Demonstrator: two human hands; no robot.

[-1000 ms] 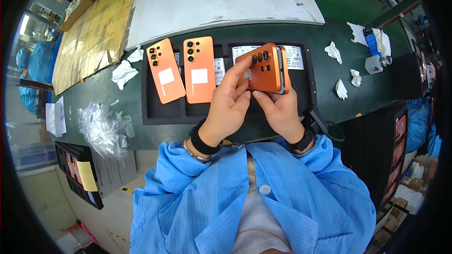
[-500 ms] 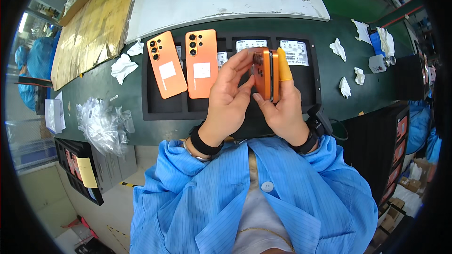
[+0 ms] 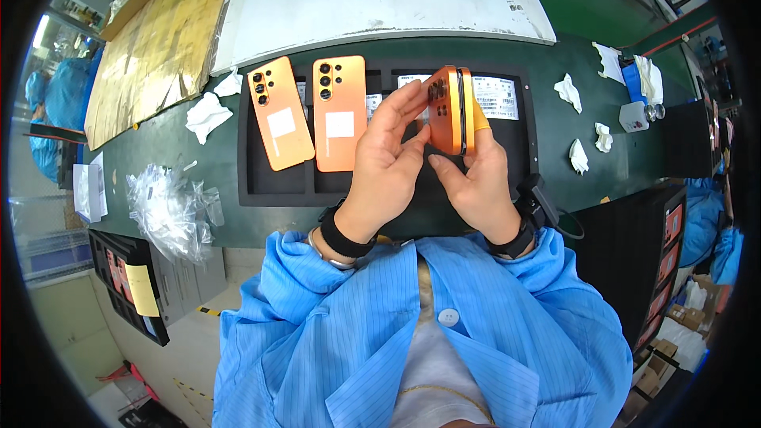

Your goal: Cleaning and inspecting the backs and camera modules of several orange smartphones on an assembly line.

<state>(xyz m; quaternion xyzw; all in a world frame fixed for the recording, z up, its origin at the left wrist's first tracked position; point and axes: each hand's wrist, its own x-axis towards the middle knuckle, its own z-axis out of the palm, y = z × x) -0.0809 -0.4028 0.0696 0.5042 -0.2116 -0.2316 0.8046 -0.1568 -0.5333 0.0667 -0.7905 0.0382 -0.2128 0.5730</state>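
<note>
Two orange smartphones point(image 3: 449, 115), stacked face to face or nearly so, stand on edge between my hands above the black tray point(image 3: 273, 190). My left hand point(image 3: 390, 150) is at their left side, fingertips and thumb against the camera-side back. My right hand point(image 3: 482, 182) grips them from the right, its fingers partly hidden behind them; a yellow finger cot point(image 3: 480, 119) covers one finger. Its thumb is apart from the phones' lower edge. Two more orange phones, one tilted point(image 3: 281, 115) and one upright point(image 3: 340, 111), lie backs up on the tray's left part, each with a white square label.
White printed labels point(image 3: 499, 97) show in the tray. Crumpled white tissues point(image 3: 208, 116) lie left and right of it. A heap of clear plastic bags point(image 3: 170, 210) is at the left edge. A white board point(image 3: 372, 0) lies behind; black trays point(image 3: 634, 246) stand at the right.
The held phones have moved slightly up and tilted, and their lower edge is farther from my right thumb. The phones on the tray stay in place.
</note>
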